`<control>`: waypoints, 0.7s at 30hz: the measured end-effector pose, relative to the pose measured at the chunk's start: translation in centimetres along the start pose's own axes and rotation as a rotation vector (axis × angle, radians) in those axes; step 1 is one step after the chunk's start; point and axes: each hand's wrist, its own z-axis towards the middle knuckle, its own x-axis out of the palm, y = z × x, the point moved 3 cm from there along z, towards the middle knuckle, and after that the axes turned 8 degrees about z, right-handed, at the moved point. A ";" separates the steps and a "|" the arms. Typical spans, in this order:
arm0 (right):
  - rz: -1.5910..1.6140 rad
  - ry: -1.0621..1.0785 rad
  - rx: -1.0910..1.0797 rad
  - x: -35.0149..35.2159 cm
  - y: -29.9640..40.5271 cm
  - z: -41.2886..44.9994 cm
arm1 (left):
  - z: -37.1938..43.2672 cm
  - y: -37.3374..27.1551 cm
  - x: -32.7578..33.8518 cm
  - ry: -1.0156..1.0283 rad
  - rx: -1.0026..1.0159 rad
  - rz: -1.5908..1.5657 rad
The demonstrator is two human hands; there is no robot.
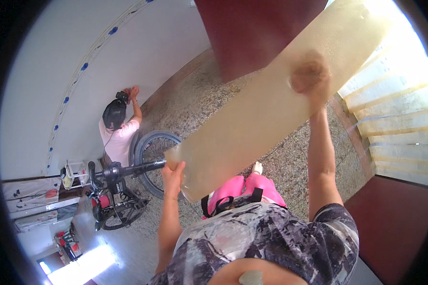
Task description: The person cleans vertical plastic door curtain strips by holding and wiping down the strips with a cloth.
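Note:
A long, wide strip of yellowish translucent plastic [232, 117] slants across the view from lower left to the bright upper right. My left hand [173, 178] grips its near end at the corner, thumb on top. Behind the strip, my right hand [311, 78] shows blurred through the plastic. It looks curled, with a brownish patch at the fingers; whether it holds the strip or something else is unclear. The far end of the strip fades into glare at the top right.
Similar yellowed strips [396, 117] hang at the right. Dark red panels [256, 32] [388, 221] stand above and lower right. Left of me are a bicycle [119, 178] and a person in pink [119, 135] by the wall [57, 42]. The floor [199, 92] is speckled stone.

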 end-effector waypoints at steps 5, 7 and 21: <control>0.136 0.020 0.060 -1.0 -3.5 -1.0 | -0.9 1.3 -0.6 -0.031 -0.100 0.000; 0.160 0.021 0.231 -1.0 -8.9 -4.2 | -1.2 1.2 -0.9 -0.032 -0.137 -0.029; 0.180 -0.019 0.316 -2.1 -8.3 -5.4 | -0.7 1.8 -2.2 0.012 -0.154 -0.007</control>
